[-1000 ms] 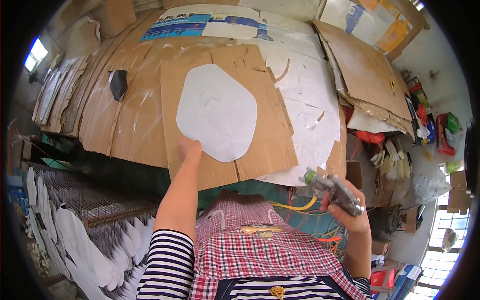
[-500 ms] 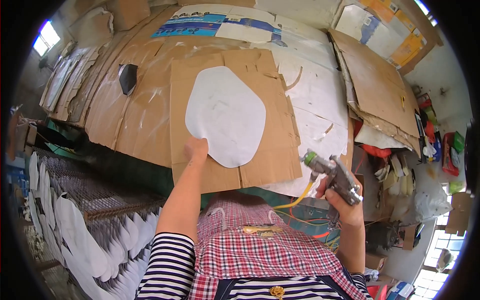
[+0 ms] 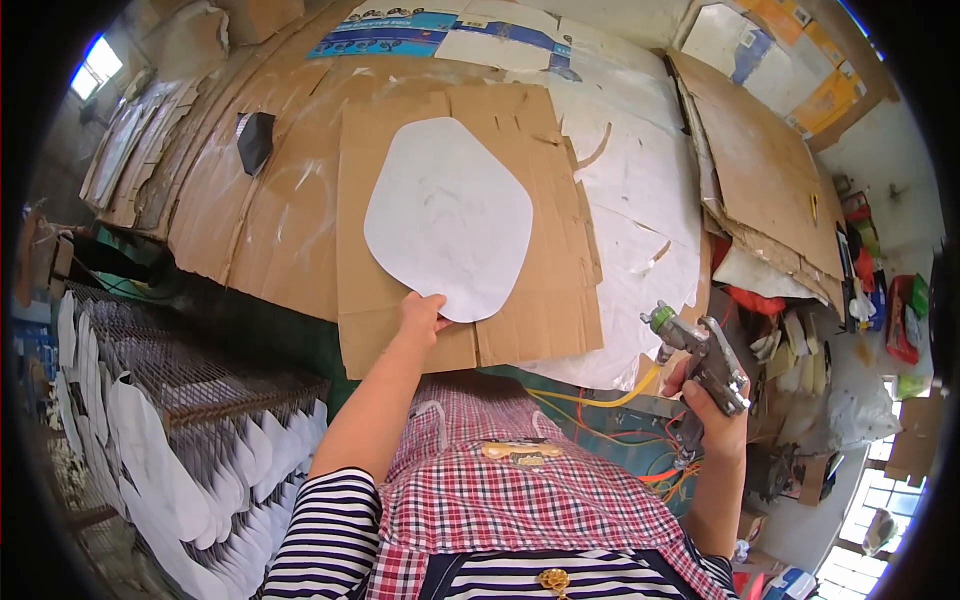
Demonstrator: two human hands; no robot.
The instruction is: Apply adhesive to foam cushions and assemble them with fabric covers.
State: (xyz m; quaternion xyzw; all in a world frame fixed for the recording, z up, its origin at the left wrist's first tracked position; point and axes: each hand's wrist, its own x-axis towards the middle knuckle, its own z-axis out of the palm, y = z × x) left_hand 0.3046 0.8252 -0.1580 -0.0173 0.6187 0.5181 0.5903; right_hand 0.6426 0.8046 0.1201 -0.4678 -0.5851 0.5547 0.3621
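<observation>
A flat white panel [image 3: 450, 220] with rounded corners and faint grey smudges lies over a brown cardboard sheet [image 3: 555, 330]. My left hand [image 3: 422, 318] pinches the panel's lower edge between thumb and fingers. Off to the right, my right hand [image 3: 712, 405] is wrapped round the handle of a metal spray gun [image 3: 705, 360], held above the table's front edge. The gun has a green ring near its nozzle, which points up and left, away from the panel. A yellow hose [image 3: 610, 400] runs leftward from beneath the gun.
A wire rack [image 3: 180, 350] at the lower left carries many white pieces [image 3: 170, 470]. Cardboard covers the worktable [image 3: 290, 200], where a small dark object [image 3: 255, 142] lies at left. Stacked cardboard sheets [image 3: 765, 160] stand at the right. Orange cables [image 3: 665, 472] hang below the gun.
My left hand has shifted right along the panel's lower edge, and the panel has turned slightly. My right hand with the spray gun has moved right and a little lower.
</observation>
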